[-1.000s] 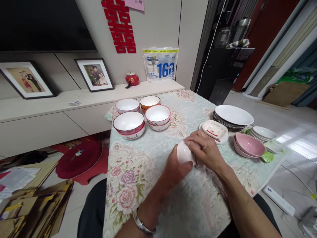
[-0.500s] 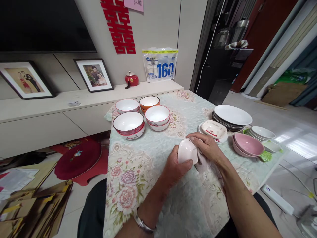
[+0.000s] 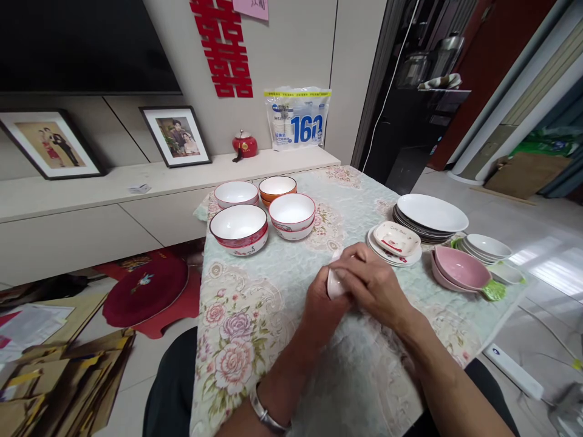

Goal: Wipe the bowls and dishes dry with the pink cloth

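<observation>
I hold a small white dish (image 3: pixel 333 285) just above the flowered tablecloth (image 3: pixel 246 303), near the middle of the table. My left hand (image 3: pixel 321 311) grips it from below and behind. My right hand (image 3: pixel 370 283) is closed over its top and hides most of it. A sliver of pale cloth (image 3: pixel 336 255) peeks out at my right fingertips. A metal bracelet (image 3: pixel 263 413) is on my left wrist.
Several red-rimmed bowls (image 3: pixel 238 226) and an orange bowl (image 3: pixel 276 185) stand at the far left. On the right are a stack of plates (image 3: pixel 432 212), a small patterned dish (image 3: pixel 396 238) on saucers, pink dishes (image 3: pixel 460 267) and white saucers (image 3: pixel 487 246). A low cabinet (image 3: pixel 91 206) runs behind.
The dish was tilted with its pale underside in view and a cloth hung below my right hand. Now my right hand has slid left over the dish and covers it.
</observation>
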`<action>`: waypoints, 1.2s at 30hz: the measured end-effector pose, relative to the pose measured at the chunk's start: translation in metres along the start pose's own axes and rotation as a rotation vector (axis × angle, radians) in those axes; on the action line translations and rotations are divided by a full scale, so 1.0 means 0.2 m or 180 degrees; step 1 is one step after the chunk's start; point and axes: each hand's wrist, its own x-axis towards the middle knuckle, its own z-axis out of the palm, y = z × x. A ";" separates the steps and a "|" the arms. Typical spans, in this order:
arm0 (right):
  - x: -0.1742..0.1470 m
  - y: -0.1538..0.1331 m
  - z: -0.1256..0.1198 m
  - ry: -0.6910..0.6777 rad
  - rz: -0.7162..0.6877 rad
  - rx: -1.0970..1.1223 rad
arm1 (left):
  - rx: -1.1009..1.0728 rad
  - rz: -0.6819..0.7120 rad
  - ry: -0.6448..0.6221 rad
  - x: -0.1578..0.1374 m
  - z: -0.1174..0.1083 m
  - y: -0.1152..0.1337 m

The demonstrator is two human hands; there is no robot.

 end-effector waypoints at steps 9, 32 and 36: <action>0.00 0.17 0.00 0.0481 0.0474 -0.0103 | 0.0034 -0.0103 -0.0314 -0.01 -0.03 0.02; -0.01 0.08 -0.03 -0.0161 -0.0084 0.0341 | -0.0232 0.0021 -0.0052 0.01 -0.04 -0.02; 0.00 0.03 -0.05 -0.0641 -0.0240 0.0457 | -0.0009 -0.0004 0.0136 0.01 -0.04 0.02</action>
